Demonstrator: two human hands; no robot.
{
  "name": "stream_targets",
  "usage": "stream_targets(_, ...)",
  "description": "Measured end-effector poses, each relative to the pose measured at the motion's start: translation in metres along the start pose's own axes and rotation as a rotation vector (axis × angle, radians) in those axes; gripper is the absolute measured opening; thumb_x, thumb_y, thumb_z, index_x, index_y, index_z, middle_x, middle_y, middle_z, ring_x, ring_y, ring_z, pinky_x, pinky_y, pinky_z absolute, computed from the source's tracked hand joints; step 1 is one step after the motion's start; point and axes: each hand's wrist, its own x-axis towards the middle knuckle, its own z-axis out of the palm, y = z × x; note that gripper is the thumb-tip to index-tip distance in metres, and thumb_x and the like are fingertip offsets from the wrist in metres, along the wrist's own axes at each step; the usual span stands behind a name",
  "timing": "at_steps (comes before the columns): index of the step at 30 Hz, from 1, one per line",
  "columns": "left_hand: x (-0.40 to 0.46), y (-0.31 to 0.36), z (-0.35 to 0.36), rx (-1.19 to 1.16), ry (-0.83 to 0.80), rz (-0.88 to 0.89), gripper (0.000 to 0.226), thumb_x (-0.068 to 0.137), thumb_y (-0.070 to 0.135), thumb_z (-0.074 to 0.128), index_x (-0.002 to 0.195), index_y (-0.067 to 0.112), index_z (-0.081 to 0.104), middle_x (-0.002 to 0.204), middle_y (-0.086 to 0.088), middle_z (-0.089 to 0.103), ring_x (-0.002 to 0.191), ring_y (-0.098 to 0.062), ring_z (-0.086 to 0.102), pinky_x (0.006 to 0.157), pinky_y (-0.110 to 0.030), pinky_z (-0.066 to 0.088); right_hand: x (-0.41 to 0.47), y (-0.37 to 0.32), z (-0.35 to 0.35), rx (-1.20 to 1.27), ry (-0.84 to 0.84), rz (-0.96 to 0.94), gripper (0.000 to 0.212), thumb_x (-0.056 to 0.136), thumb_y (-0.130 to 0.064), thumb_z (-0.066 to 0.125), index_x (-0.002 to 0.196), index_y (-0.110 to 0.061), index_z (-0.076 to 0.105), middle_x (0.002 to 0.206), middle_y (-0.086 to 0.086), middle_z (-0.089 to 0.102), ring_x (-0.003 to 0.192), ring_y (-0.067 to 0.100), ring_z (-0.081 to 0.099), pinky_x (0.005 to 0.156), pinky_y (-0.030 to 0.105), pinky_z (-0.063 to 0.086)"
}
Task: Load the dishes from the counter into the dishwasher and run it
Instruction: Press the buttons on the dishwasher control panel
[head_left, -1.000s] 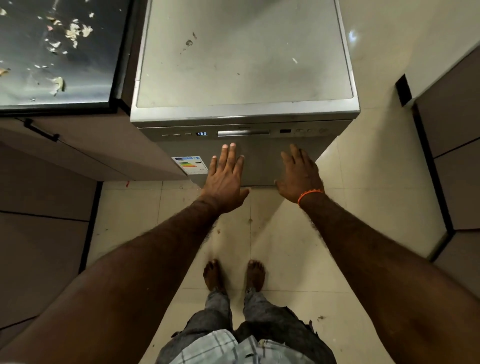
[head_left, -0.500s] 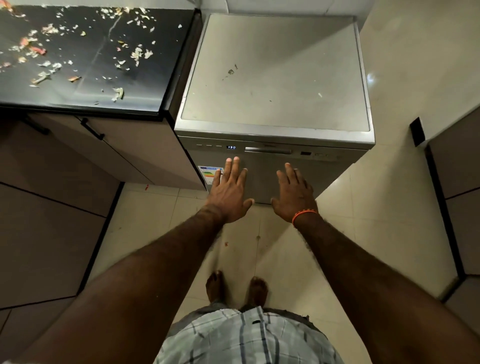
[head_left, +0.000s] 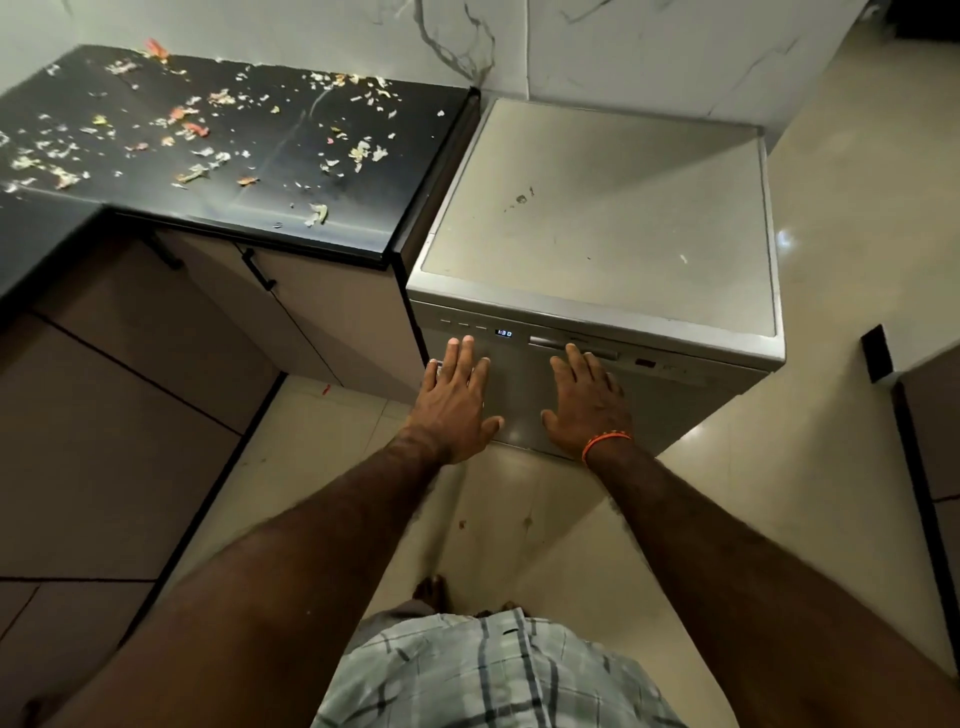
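progress: dishwasher (head_left: 597, 249) door closed, display (head_left: 503, 332) lit, reads about 1:30; likely loading done, cycle set or starting, can't confirm it runs
left: no dishes visible on desk (head_left: 234, 156); only start/confirm step seems left
left hand (head_left: 454, 400): flat on door front below display, fingers straight, slightly apart, holding nothing
right hand (head_left: 589, 402): flat on door just under handle recess (head_left: 571, 347), fingers straight, spread a bit, empty; orange band (head_left: 605, 444) on wrist
dishwasher place: on floor, touching desk's right edge, against marble wall
materials: dishwasher brushed grey metal, boxy, flat matte top with smudges; desk glossy black slab, littered with pale and reddish food scraps (head_left: 208, 130); floor glossy cream tile
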Motion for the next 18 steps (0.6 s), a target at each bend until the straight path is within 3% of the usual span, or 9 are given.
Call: stream_targets(18,0.036,-0.079,-0.018,-0.079,0.042,-0.085,0.095,0.094,0.063,0.051,0.161,0.013,0.005,0.166,-0.014,-0.022,0.152,-0.031,-0.024,0.125,-0.052,-0.001,0.071,-0.057,-0.017,-0.02,0.003,-0.126,0.085,0.09,-0.04,0.064,0.16,-0.023,0.019,0.169,0.003,0.007,0.155,0.027,0.007,0.124,0.049,0.014)
